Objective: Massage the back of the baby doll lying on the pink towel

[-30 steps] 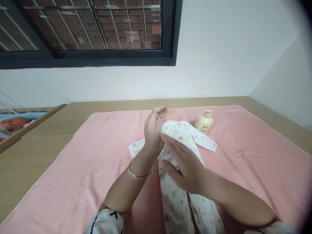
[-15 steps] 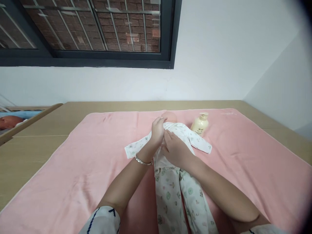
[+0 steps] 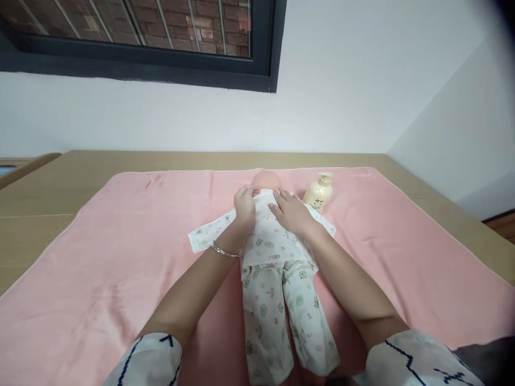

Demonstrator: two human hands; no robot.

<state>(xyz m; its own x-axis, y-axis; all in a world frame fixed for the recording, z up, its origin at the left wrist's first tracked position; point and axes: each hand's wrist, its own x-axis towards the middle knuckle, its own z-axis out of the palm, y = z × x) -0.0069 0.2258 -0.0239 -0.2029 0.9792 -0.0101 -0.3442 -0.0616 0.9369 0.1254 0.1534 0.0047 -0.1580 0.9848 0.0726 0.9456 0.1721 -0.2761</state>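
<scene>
A doll with a bald, round head (image 3: 266,179) lies on its back or front, I cannot tell which. It wears a white printed top (image 3: 267,238) and matching trousers (image 3: 265,316), and its sleeves spread out to both sides. My left hand (image 3: 244,208), with a silver bangle on the wrist, is at the doll's left-side shoulder in view, its fingers curled in at the collar edge of the top. My right hand (image 3: 293,213) rests flat on the other shoulder of the top, fingers stretched out.
A pale yellow pump bottle (image 3: 319,192) stands just right of the doll. Beneath everything is a pink blanket (image 3: 132,257) on a wooden surface (image 3: 36,214). Behind are a white wall and a dark-framed window (image 3: 153,61).
My hands have moved apart from over the upper chest to the two shoulders, uncovering the front of the top. The view has tilted down, and the trouser legs show fully.
</scene>
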